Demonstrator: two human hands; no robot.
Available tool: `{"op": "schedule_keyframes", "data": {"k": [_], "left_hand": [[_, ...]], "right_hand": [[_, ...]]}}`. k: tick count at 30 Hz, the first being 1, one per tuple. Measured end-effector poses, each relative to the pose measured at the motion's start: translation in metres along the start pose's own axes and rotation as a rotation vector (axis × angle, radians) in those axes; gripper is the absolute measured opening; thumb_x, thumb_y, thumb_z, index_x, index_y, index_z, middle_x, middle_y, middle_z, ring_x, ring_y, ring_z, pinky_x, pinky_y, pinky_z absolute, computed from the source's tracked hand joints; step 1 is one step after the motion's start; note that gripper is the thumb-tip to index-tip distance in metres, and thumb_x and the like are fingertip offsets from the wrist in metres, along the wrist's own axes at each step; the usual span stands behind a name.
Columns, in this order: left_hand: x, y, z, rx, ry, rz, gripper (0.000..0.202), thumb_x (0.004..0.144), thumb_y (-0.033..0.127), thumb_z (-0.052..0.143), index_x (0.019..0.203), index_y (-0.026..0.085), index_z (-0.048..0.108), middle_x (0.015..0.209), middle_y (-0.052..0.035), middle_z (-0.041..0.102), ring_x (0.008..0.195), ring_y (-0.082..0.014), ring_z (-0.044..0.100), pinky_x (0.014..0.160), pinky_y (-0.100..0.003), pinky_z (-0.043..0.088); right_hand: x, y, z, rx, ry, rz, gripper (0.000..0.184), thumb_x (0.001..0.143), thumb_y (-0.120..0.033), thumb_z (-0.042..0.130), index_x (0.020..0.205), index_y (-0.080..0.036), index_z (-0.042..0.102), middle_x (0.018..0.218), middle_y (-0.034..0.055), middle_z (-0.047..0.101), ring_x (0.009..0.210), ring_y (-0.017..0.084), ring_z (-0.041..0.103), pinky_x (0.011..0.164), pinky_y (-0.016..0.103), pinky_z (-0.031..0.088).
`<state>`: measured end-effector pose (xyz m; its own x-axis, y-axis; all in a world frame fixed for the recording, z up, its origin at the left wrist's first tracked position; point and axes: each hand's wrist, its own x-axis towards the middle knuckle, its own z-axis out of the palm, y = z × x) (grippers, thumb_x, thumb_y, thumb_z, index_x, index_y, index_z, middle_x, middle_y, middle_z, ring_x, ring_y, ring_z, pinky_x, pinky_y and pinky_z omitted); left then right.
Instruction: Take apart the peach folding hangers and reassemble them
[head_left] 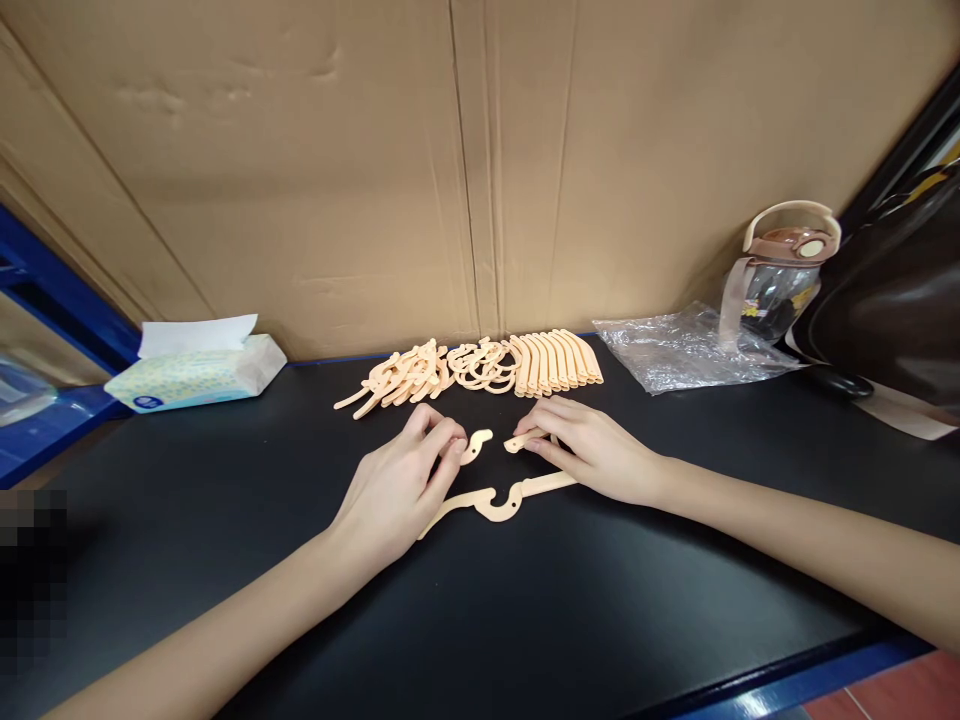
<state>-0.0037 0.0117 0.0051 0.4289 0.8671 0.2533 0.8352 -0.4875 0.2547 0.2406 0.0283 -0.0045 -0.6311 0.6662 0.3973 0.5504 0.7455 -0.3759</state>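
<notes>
My left hand (pixel 401 485) pinches a small peach-coloured hook piece (pixel 478 445) just above the black tabletop (pixel 525 620). My right hand (pixel 589 450) pinches a short peach-coloured bar piece (pixel 520 441); the two tips face each other with a small gap between them. A joined hanger-shaped part (pixel 495 500) of the same plastic lies flat on the table right below both hands, partly under my fingers.
Behind my hands lies a row of several peach plastic parts (pixel 480 368). A tissue pack (pixel 199 372) sits at the left, a crumpled clear plastic bag (pixel 686 348), a water bottle (pixel 776 270) and a dark bag (pixel 892 290) at the right. A cardboard wall (pixel 465 160) closes the back.
</notes>
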Motion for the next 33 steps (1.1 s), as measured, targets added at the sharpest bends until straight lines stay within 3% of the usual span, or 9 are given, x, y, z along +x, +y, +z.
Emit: {"op": "schedule_keyframes", "data": {"k": [4, 9, 14, 20, 27, 33], "left_hand": [[0.0004, 0.0020, -0.0002, -0.010, -0.025, -0.019, 0.033, 0.095, 0.052, 0.037, 0.094, 0.025, 0.056, 0.099, 0.0015, 0.051, 0.059, -0.0105, 0.055, 0.055, -0.027, 0.041], [0.0009, 0.0031, -0.0004, 0.003, -0.063, -0.011, 0.029, 0.092, 0.051, 0.046, 0.092, 0.025, 0.057, 0.101, 0.0030, 0.051, 0.050, -0.0075, 0.046, 0.054, -0.027, 0.039], [0.0006, 0.0032, 0.0000, -0.019, -0.069, 0.017, 0.027, 0.090, 0.052, 0.049, 0.094, 0.026, 0.057, 0.102, 0.0038, 0.051, 0.054, -0.0084, 0.048, 0.054, -0.026, 0.038], [0.0010, 0.0018, 0.0018, -0.039, -0.065, 0.044, 0.024, 0.092, 0.047, 0.047, 0.093, 0.025, 0.056, 0.100, 0.0032, 0.052, 0.057, -0.0091, 0.050, 0.053, -0.025, 0.036], [0.0027, -0.0034, 0.0033, -0.294, -0.061, 0.123, 0.026, 0.099, 0.035, 0.035, 0.095, 0.024, 0.059, 0.096, 0.0010, 0.055, 0.066, -0.0099, 0.053, 0.060, -0.023, 0.040], [0.0042, -0.0043, 0.0039, -0.372, -0.124, 0.131, 0.020, 0.096, 0.032, 0.045, 0.092, 0.022, 0.062, 0.084, 0.0018, 0.058, 0.062, -0.0101, 0.051, 0.057, -0.023, 0.039]], "right_hand": [[-0.0004, 0.0006, 0.0008, 0.011, 0.004, 0.003, 0.016, 0.101, -0.024, 0.046, 0.104, -0.021, 0.061, 0.095, 0.0030, 0.061, 0.089, 0.019, 0.056, 0.078, 0.030, 0.046], [-0.0017, 0.0021, 0.0014, 0.033, 0.006, -0.002, 0.014, 0.101, -0.023, 0.047, 0.104, -0.020, 0.061, 0.095, 0.0033, 0.061, 0.089, 0.019, 0.056, 0.076, 0.029, 0.046], [-0.0009, 0.0017, 0.0008, 0.040, 0.009, -0.012, 0.017, 0.102, -0.026, 0.045, 0.104, -0.020, 0.060, 0.094, 0.0039, 0.061, 0.088, 0.019, 0.056, 0.075, 0.030, 0.046], [-0.0015, 0.0025, 0.0030, 0.025, 0.005, -0.014, 0.025, 0.104, -0.030, 0.038, 0.110, -0.019, 0.059, 0.097, 0.0057, 0.061, 0.092, 0.020, 0.057, 0.079, 0.033, 0.048], [-0.0014, 0.0015, 0.0030, 0.016, -0.027, -0.027, 0.032, 0.106, -0.032, 0.030, 0.111, -0.020, 0.060, 0.098, 0.0054, 0.060, 0.092, 0.020, 0.057, 0.081, 0.033, 0.048], [-0.0014, 0.0005, 0.0015, 0.007, -0.019, -0.017, 0.030, 0.106, -0.032, 0.031, 0.108, -0.019, 0.059, 0.098, 0.0053, 0.060, 0.089, 0.020, 0.057, 0.080, 0.032, 0.047]]}}
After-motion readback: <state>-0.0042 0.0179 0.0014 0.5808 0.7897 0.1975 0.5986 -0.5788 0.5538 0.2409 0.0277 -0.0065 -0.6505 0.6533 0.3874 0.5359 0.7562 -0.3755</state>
